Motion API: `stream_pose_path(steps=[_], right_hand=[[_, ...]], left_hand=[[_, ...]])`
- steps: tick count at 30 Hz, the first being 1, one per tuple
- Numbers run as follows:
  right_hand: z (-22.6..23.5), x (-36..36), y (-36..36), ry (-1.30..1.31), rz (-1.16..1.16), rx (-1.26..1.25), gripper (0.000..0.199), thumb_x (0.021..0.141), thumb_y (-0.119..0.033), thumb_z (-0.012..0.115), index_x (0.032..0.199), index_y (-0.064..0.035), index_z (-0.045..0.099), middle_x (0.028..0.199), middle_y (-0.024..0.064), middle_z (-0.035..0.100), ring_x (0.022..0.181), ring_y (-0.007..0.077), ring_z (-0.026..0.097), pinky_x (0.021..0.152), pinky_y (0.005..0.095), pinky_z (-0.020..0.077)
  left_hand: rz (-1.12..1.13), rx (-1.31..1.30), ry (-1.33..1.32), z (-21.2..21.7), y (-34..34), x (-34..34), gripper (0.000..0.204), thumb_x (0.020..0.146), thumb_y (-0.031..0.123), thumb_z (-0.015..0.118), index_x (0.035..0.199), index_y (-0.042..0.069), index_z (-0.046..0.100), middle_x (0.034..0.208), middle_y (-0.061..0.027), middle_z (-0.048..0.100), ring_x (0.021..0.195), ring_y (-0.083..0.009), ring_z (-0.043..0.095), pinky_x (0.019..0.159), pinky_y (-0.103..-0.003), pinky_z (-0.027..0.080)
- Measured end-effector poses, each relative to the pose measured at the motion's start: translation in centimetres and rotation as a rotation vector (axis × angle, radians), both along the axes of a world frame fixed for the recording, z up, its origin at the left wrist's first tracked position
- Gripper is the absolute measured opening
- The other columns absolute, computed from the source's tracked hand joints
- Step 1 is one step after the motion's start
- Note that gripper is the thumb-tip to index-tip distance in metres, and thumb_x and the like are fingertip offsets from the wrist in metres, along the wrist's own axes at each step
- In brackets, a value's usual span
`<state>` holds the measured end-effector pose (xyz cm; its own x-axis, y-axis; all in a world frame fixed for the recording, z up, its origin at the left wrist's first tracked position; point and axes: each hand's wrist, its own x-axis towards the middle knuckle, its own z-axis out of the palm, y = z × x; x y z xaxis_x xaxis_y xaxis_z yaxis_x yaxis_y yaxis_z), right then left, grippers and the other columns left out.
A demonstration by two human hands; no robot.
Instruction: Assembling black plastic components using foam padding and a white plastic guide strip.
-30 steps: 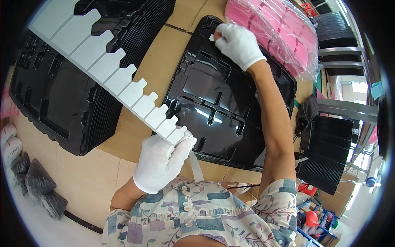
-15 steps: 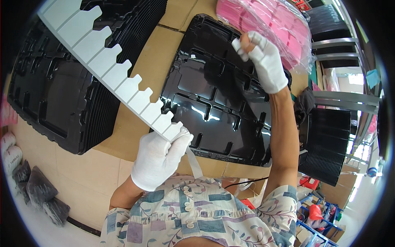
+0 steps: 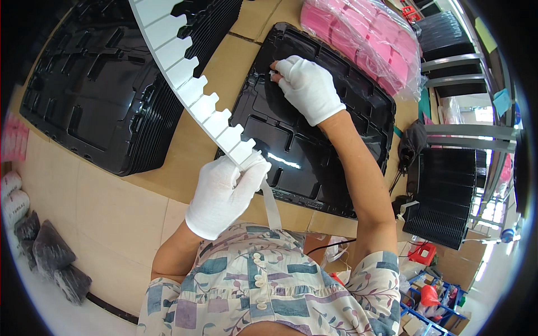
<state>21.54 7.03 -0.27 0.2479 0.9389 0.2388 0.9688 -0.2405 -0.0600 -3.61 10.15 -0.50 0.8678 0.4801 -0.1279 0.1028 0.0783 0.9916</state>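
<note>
My left hand (image 3: 227,193), in a white glove, is closed around the lower end of a long white strip of notched tabs (image 3: 190,92), which rises away to the upper left. A thin pale ribbon (image 3: 271,207) hangs below that hand. Under both hands lies a black moulded plastic tray (image 3: 319,162) with shallow compartments. My right hand (image 3: 308,87), gloved with bare fingertips, is at the tray's far left part. Its fingers are pinched together at the tray's surface, beside a tiny white bit; what they hold, if anything, is too small to make out.
A tall stack of black trays (image 3: 84,112) stands at left on the cardboard-covered table (image 3: 196,131). Pink trays in clear plastic wrap (image 3: 364,39) lie at the far right. More black trays (image 3: 440,196) stand beyond the table's right side. Dark bags (image 3: 53,249) lie on the floor at left.
My right hand has moved left across the tray, down to its far left part. The left hand has shifted slightly away and right, and the strip has swung more upright.
</note>
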Motion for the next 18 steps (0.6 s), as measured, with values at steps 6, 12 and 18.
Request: stream_pose_path(steps=[6,12,18], right_hand=[[1.0,-0.9,0.3,-0.045,-0.035,-0.127,0.01,0.085,-0.011,0.062,0.092,-0.0057,0.066,0.092,0.0127,0.068,0.082,0.0328,0.066,0.073,0.0383,0.0536],[6.6,-4.5,-10.7,0.844,-0.191,0.213,0.017,0.099,-0.017,0.053,0.088,-0.0043,0.056,0.075,-0.0017,0.049,0.069,0.0065,0.045,0.062,0.0235,0.0398],[7.2,-15.4,-37.4,0.846,-0.675,0.601,0.019,0.084,-0.017,0.072,0.084,-0.0027,0.059,0.08,0.001,0.056,0.07,0.0096,0.051,0.063,0.0233,0.042]], left_hand=[[-0.041,0.079,-0.014,0.1,0.2,-0.1,0.014,0.095,0.011,0.062,0.093,-0.003,0.064,0.07,-0.0083,0.063,0.062,-0.0145,0.061,0.058,-0.029,0.048],[-0.048,-0.19,-0.16,0.4,0.5,-1.2,0.012,0.097,0.013,0.06,0.094,0.002,0.065,0.084,-0.0024,0.065,0.065,-0.0065,0.058,0.06,-0.022,0.046],[0.046,-0.357,-0.192,0.0,-0.3,-3.4,0.032,0.088,0.002,0.072,0.117,0.0,0.059,0.093,-0.001,0.065,0.067,-0.0029,0.057,0.052,-0.018,0.042]])
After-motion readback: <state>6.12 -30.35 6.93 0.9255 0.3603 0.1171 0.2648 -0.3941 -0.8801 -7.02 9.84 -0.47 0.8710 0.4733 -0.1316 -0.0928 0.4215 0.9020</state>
